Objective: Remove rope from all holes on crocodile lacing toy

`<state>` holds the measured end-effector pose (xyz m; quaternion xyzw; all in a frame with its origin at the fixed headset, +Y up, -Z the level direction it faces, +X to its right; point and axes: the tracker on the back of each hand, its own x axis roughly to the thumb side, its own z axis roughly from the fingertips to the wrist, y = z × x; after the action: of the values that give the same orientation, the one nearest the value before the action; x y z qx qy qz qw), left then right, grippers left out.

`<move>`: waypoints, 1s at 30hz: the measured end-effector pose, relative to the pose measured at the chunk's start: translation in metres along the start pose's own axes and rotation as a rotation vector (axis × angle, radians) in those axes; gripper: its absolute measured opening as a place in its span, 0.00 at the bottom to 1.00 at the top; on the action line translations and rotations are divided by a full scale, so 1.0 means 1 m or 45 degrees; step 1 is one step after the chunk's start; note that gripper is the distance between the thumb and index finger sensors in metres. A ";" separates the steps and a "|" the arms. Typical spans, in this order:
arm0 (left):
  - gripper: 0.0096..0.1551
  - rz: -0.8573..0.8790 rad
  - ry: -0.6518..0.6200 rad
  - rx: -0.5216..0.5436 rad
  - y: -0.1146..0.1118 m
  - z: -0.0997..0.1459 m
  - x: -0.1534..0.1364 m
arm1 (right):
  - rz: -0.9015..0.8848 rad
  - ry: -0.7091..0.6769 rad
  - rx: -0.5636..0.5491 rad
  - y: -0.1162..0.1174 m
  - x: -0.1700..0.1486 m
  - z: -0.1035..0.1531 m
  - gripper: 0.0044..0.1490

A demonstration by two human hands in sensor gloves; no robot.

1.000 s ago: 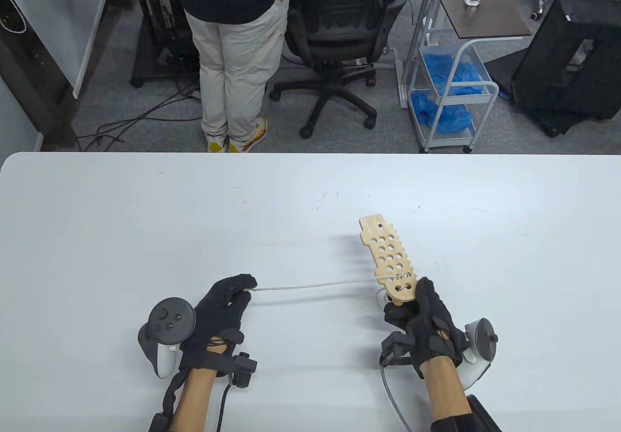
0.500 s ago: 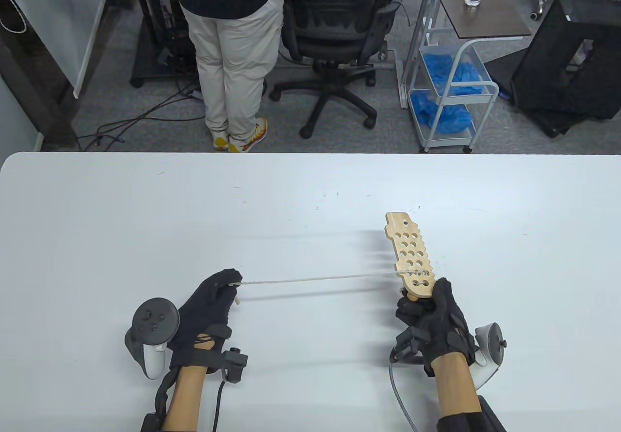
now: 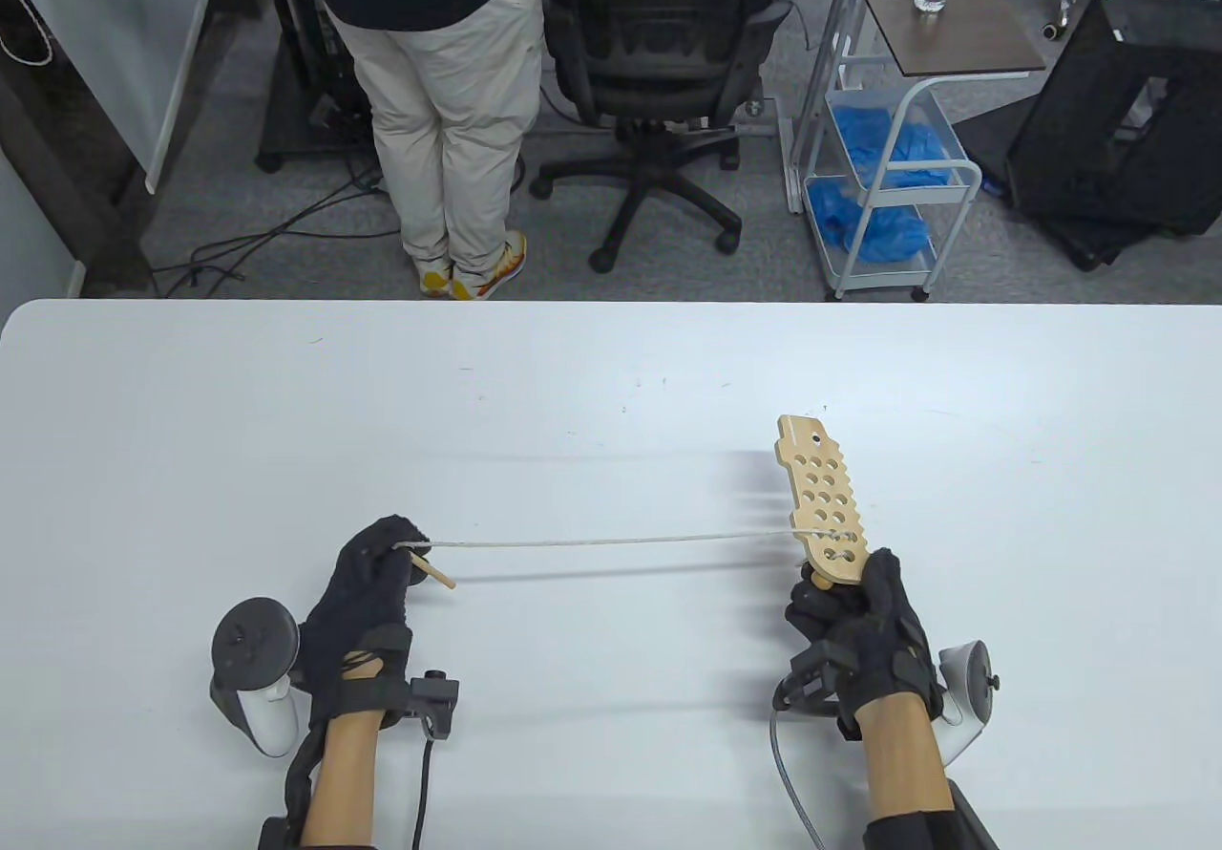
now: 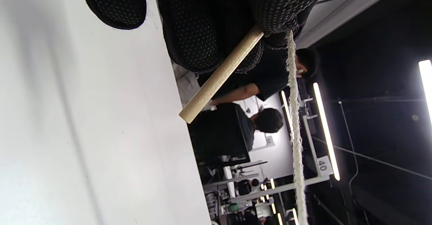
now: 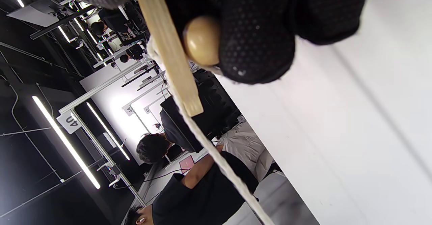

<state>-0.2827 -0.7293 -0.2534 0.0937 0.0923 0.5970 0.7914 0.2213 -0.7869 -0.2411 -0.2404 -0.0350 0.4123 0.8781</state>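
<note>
Rope (image 3: 611, 541) is stretched taut and nearly level above the table (image 3: 611, 363), running from the left hand (image 3: 368, 583) across to the crocodile lacing toy (image 3: 823, 514), where it enters a hole near the lower end of the board. The toy is held raised off the table with its far end pointing away from the person. Its lower end is gripped by the right hand (image 3: 859, 626), whose fingers are curled round the board. In the right wrist view a rounded wooden knob (image 5: 201, 40) is seen pressed under a fingertip beside the board's edge.

The rope is pinched by the curled fingers of the left hand, together with the wooden lacing needle (image 4: 221, 74) at the rope's end, which projects from the grip toward the right.

The board is judged to be stiff, light and smooth, so a firm grip at its narrow end is advised, clear of the holes. The rope is soft, fibrous and slightly frayed. It is best gripped close to the needle and drawn in line with the hole, so that snagging is avoided. Most upper holes appear empty, though the exact number still threaded cannot be confirmed at this resolution.
</note>
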 end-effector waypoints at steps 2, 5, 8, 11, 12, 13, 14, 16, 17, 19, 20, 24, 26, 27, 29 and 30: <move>0.24 0.035 0.019 0.028 0.003 0.000 -0.003 | -0.013 0.001 -0.009 -0.001 0.000 0.000 0.32; 0.24 0.109 0.049 0.059 0.006 0.000 -0.007 | -0.036 0.000 -0.025 -0.002 0.001 0.001 0.32; 0.23 0.194 0.086 0.069 0.009 0.000 -0.012 | -0.077 -0.006 -0.046 -0.004 0.001 0.001 0.32; 0.24 0.244 0.109 0.089 0.011 0.001 -0.016 | -0.132 -0.019 -0.066 -0.006 0.002 0.001 0.32; 0.24 0.256 0.114 0.104 0.012 0.002 -0.017 | -0.150 -0.017 -0.071 -0.007 0.001 0.001 0.32; 0.23 0.265 0.119 0.121 0.013 0.002 -0.017 | -0.171 -0.023 -0.079 -0.008 0.001 0.001 0.32; 0.23 0.276 0.125 0.136 0.014 0.003 -0.018 | -0.196 -0.027 -0.089 -0.009 0.001 0.001 0.32; 0.23 0.299 0.132 0.161 0.015 0.004 -0.018 | -0.232 -0.035 -0.106 -0.010 0.001 0.001 0.32; 0.23 0.315 0.139 0.174 0.016 0.004 -0.019 | -0.256 -0.040 -0.116 -0.010 0.001 0.002 0.32; 0.23 0.359 0.160 0.200 0.017 0.005 -0.021 | -0.299 -0.052 -0.136 -0.012 0.001 0.002 0.32; 0.23 0.374 0.168 0.204 0.017 0.005 -0.022 | -0.313 -0.055 -0.142 -0.012 0.001 0.002 0.32; 0.23 0.449 0.195 0.285 0.020 0.009 -0.026 | -0.380 -0.080 -0.181 -0.014 0.001 0.003 0.32; 0.23 0.468 0.206 0.313 0.021 0.010 -0.028 | -0.396 -0.090 -0.201 -0.015 0.001 0.004 0.32; 0.23 0.474 0.212 0.315 0.022 0.010 -0.028 | -0.401 -0.089 -0.208 -0.016 0.001 0.004 0.32; 0.23 0.489 0.225 0.317 0.021 0.010 -0.029 | -0.413 -0.091 -0.216 -0.016 0.001 0.005 0.32; 0.23 0.503 0.233 0.324 0.021 0.011 -0.030 | -0.418 -0.090 -0.217 -0.016 0.001 0.005 0.32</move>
<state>-0.3074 -0.7529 -0.2366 0.1546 0.2179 0.7295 0.6297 0.2316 -0.7930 -0.2301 -0.2901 -0.1395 0.2671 0.9083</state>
